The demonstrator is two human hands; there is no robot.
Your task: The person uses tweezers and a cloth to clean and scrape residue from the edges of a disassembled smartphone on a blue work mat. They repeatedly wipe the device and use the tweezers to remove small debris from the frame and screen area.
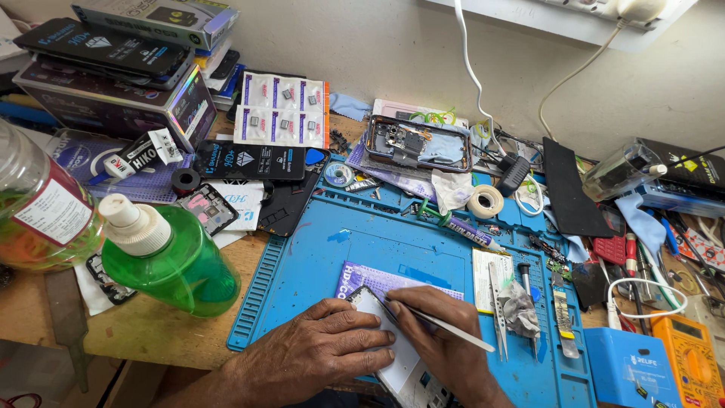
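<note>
My left hand lies flat on a phone that rests white-backed on the blue work mat at the near edge. My right hand grips a thin metal tool like a pen, its tip touching the phone's top edge near a corner. A purple card lies under the phone's far end.
A green bottle and a clear bottle stand at the left. An opened phone lies at the back. Tweezers, a screwdriver, a tape roll, a yellow multimeter and boxes crowd the bench.
</note>
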